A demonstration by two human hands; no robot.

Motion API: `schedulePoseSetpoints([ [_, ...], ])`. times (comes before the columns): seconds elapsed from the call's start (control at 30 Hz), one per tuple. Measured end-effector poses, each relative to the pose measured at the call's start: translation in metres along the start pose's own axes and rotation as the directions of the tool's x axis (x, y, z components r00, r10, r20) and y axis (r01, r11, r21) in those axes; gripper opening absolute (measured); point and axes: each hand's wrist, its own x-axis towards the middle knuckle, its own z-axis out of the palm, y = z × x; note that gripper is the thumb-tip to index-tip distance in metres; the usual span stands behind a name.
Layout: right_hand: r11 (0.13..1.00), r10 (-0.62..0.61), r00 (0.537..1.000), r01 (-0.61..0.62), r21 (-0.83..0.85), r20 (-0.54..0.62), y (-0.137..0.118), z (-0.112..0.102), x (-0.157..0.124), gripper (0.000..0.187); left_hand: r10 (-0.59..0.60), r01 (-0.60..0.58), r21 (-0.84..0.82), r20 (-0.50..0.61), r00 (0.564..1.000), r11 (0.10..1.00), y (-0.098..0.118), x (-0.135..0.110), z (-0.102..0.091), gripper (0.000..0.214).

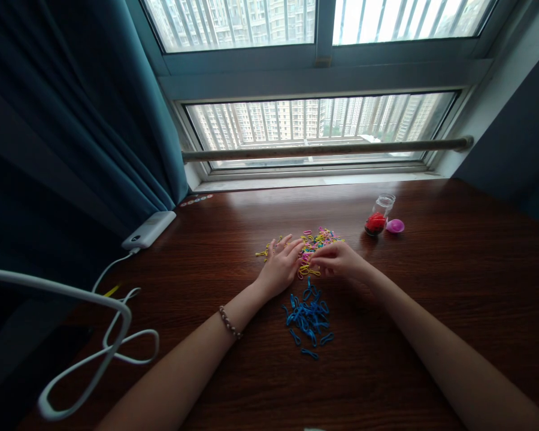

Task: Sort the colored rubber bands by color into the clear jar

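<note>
My left hand (281, 264) lies flat with its fingers spread, at the left side of a pile of small mixed-colour rubber bands (320, 238). Yellow, pink and a few green or blue ones show in that pile. At its near right edge, my right hand (336, 261) has thumb and fingers pinched together over the bands; whatever is between the fingertips is too small to make out. Closer to me is a separate heap of blue rubber bands (309, 316), with a few lying loose at its near side. Neither hand touches the blue heap.
A small clear jar (379, 214) with red and dark contents stands open at the back right, a pink lid (395, 226) beside it. At the left, a white power bank (150, 230) lies by the curtain, its white cable (117, 347) looping over the brown table (453, 287).
</note>
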Motion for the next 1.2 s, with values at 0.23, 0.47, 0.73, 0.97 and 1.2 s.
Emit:
schedulePoseSetpoints([
  [0.23, 0.78, -0.368, 0.919, 0.223, -0.584, -0.141, 0.021, 0.0, 0.006, 0.025, -0.055, 0.055, -0.002, 0.02, 0.998, 0.998, -0.001, 0.0, 0.0, 0.021],
  [0.47, 0.769, -0.346, 0.92, 0.166, -0.618, -0.184, 0.019, 0.001, 0.004, 0.02, -0.152, 0.153, 0.014, -0.071, 0.986, 0.988, -0.002, -0.001, -0.003, 0.016],
  [0.73, 0.76, -0.336, 0.922, 0.146, -0.633, -0.191, 0.022, 0.003, 0.005, 0.02, 0.008, -0.008, -0.031, -0.002, 1.0, 0.999, 0.003, -0.001, -0.005, 0.02],
  [0.97, 0.755, -0.355, 0.925, 0.198, -0.625, -0.136, 0.024, 0.002, 0.006, 0.029, 0.047, -0.046, -0.057, 0.01, 0.999, 0.997, -0.001, -0.001, -0.001, 0.022],
  [1.2, 0.819, -0.349, 0.899, 0.154, -0.553, -0.266, 0.029, 0.0, 0.009, 0.031, -0.046, 0.04, -0.119, -0.048, 0.998, 0.992, -0.006, 0.0, 0.001, 0.021],
])
